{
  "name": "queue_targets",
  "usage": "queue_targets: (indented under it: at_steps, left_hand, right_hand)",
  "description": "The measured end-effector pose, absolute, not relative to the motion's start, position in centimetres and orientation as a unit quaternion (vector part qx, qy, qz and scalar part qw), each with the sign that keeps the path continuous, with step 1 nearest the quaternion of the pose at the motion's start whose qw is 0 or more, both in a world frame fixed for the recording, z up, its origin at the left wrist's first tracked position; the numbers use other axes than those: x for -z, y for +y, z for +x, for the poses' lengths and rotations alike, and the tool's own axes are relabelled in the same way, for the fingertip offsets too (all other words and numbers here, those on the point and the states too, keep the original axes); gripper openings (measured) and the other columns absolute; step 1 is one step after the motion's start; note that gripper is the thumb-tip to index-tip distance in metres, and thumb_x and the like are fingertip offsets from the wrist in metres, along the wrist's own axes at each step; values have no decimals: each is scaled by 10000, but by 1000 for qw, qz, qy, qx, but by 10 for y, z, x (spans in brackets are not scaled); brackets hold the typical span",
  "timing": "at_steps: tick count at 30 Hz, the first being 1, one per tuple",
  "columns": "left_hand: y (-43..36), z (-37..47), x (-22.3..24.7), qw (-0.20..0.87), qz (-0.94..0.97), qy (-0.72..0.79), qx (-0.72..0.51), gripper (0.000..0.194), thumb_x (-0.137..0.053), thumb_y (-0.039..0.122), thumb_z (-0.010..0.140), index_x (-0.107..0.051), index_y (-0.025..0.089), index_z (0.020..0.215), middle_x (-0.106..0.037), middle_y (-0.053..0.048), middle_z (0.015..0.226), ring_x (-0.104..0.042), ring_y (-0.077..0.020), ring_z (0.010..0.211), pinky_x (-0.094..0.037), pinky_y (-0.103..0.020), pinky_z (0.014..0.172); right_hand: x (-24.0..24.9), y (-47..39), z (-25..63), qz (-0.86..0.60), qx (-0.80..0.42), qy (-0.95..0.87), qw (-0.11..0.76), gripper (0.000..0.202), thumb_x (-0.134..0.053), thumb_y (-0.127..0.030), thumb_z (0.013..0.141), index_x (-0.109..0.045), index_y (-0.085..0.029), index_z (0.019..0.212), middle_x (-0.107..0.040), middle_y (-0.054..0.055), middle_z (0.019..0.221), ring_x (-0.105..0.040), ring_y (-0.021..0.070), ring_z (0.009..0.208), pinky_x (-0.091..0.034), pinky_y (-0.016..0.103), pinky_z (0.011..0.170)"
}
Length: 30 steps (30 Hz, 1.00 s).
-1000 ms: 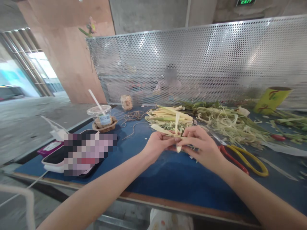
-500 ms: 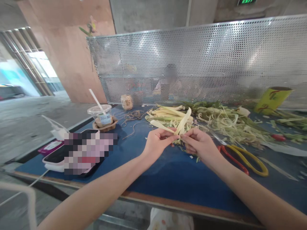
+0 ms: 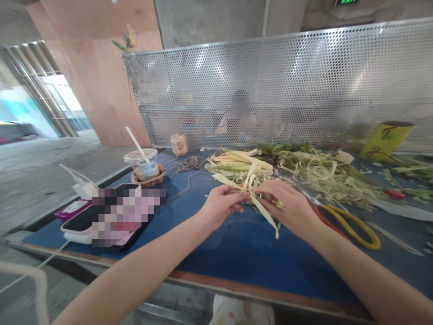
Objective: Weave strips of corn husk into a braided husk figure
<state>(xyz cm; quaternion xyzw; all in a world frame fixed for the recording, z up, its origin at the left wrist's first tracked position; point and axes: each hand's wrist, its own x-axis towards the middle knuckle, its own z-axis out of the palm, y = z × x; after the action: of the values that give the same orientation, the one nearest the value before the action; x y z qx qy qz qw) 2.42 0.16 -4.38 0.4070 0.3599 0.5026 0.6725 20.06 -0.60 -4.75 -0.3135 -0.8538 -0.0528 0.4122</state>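
Pale yellow-green leaf strips [image 3: 250,183] cross each other between my hands over the blue table. My left hand [image 3: 221,203] is closed, pinching the strips at their crossing from the left. My right hand [image 3: 287,203] is closed on the same strips from the right, its fingers bent over them. One strip hangs down toward the front between the hands; others point up and to the left. Just behind lies a pile of cut pale stalks [image 3: 237,160], with small shreds beneath the hands.
Scissors with red and yellow handles [image 3: 355,225] lie right of my right forearm. Leafy scraps [image 3: 321,174] spread at the back right, near a yellow-green tin [image 3: 385,140]. A lidded cup [image 3: 147,167], twine [image 3: 189,164] and a phone [image 3: 79,219] are left. A perforated metal screen [image 3: 270,85] stands behind.
One strip that pointed up now hangs down toward the front. My right hand has turned over the strips, its back more visible. My left hand has barely moved.
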Motion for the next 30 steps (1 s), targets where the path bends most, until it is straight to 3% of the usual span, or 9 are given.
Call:
queue_targets:
  at_steps: [4,8,13,15,18,23,27,30]
  left_hand:
    - [2,25,45,702,394,360,-471,215,-771,137,489,-630,77,640,-636,-45,610,-618,-123,598,-413,-147,400]
    - [2,25,48,676,441,354,-473,252,-773,179,496,-637,76,681,-639,-44,607,-589,-104,546,-437,-164,422]
    - [-3,26,46,576,548,361,-487,247,-732,254,560,-642,95,727,-636,-14,615,-535,-81,458,-464,-215,459]
    - [-4,26,45,536,589,366,-482,233,-703,268,601,-645,98,749,-626,-7,613,-523,-78,438,-468,-228,473]
    - [-5,25,46,494,637,360,-470,242,-662,300,657,-651,99,792,-622,-19,643,-525,-83,460,-473,-237,496]
    - [-6,25,45,480,663,355,-453,229,-620,325,701,-651,105,756,-623,-23,640,-518,-80,470,-460,-211,476]
    - [-7,26,44,492,647,367,-453,236,-605,343,710,-644,111,690,-623,-15,596,-486,-63,421,-426,-191,432]
    - [-6,28,46,529,609,370,-460,270,-594,376,710,-638,111,685,-625,-30,607,-525,-91,468,-425,-200,430]
  right_hand:
    - [42,-9,204,-276,163,-859,400,209,-515,-136,799,-613,-253,941,-595,54,896,-556,164,770,-466,304,691]
    - [38,-10,204,-216,161,-881,388,191,-525,-125,799,-620,-244,914,-644,44,945,-561,184,875,-440,340,787]
    - [43,-9,194,-372,-65,-812,445,33,-561,-184,758,-591,-191,748,-618,17,688,-555,125,609,-467,238,572]
    - [45,-9,191,-432,-173,-762,450,56,-564,-228,736,-567,-183,702,-596,8,637,-536,113,541,-455,224,509]
    - [46,-5,189,-450,-291,-712,454,145,-578,-308,707,-546,-172,667,-592,6,606,-544,111,532,-453,218,503]
    - [44,-3,189,-444,-383,-668,458,256,-642,-388,640,-510,-173,681,-620,7,605,-578,120,532,-456,219,502]
    - [47,-5,187,-412,-379,-678,476,297,-650,-358,661,-505,-177,846,-628,-4,614,-617,149,572,-489,245,532]
    - [47,-10,188,-412,-236,-732,488,147,-584,-310,740,-570,-180,807,-625,20,663,-603,149,574,-489,252,517]
